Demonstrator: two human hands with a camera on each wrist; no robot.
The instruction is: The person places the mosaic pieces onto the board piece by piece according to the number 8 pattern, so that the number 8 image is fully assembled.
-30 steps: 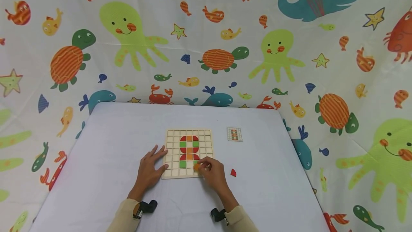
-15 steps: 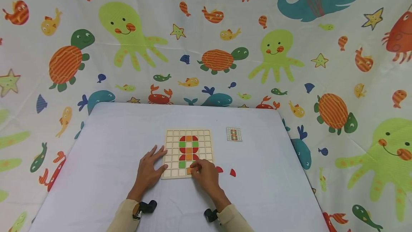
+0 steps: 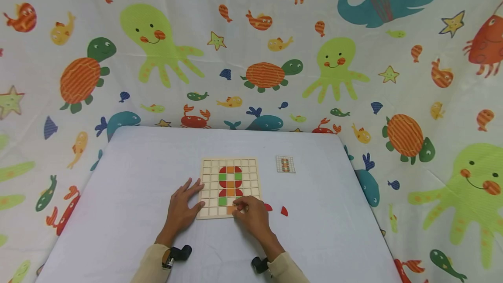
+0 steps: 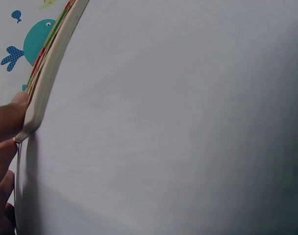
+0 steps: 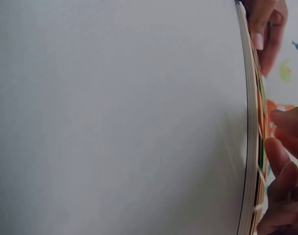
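A pale wooden grid board (image 3: 211, 189) lies on the white table, bearing red, orange and green tiles in a symmetrical pattern. My left hand (image 3: 181, 204) rests with spread fingers along the board's left edge; in the left wrist view its thumb (image 4: 11, 117) touches the board's side. At the bottom row, the curled thumb and fingers of my right hand (image 3: 253, 216) pinch the right side of an orange square tile (image 3: 230, 209). That hand covers the board's lower right corner. In the right wrist view, its fingers (image 5: 281, 154) are close over the board.
Two loose red quarter-round tiles lie right of the board: one (image 3: 269, 207) beside my right hand, another (image 3: 284, 211) farther right. A small pattern card (image 3: 279, 169) lies beyond the board's right side. Behind the table hangs a sea-animal printed cloth (image 3: 220, 58).
My right hand has moved left and slightly down, bringing the orange tile onto the bottom row. A red tile beside that hand has come into sight. The left hand stays put.
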